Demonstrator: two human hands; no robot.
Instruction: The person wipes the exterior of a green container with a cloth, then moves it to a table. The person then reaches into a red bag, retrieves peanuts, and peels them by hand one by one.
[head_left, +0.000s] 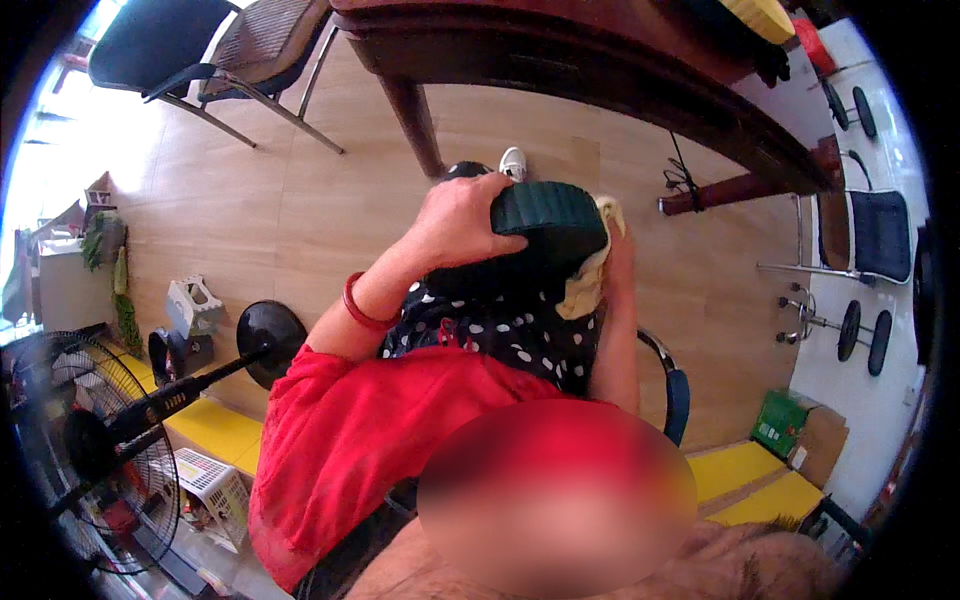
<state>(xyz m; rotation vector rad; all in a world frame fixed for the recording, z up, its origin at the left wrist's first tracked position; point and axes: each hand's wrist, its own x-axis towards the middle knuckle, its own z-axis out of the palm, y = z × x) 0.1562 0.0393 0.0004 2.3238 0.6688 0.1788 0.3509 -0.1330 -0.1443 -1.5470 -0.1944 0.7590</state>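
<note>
Above my lap is a thick, dark green-black rounded object with a ribbed edge (545, 207); its exact kind cannot be made out. My left hand (460, 222), with a red bangle (362, 305) on the wrist, grips its left end, thumb on the near side. At the right end my right hand (620, 262) presses a cream cloth (588, 283) against it. The cloth and the object partly cover the right fingers. Black fabric with white dots (500, 335) covers my lap beneath the object.
A dark wooden table (560, 85) stands ahead, with chairs (160, 45) at its far left. Close on the left is a black standing fan (100, 440), near a white plastic basket (212, 490). A green box (782, 420) sits at the right by the wall.
</note>
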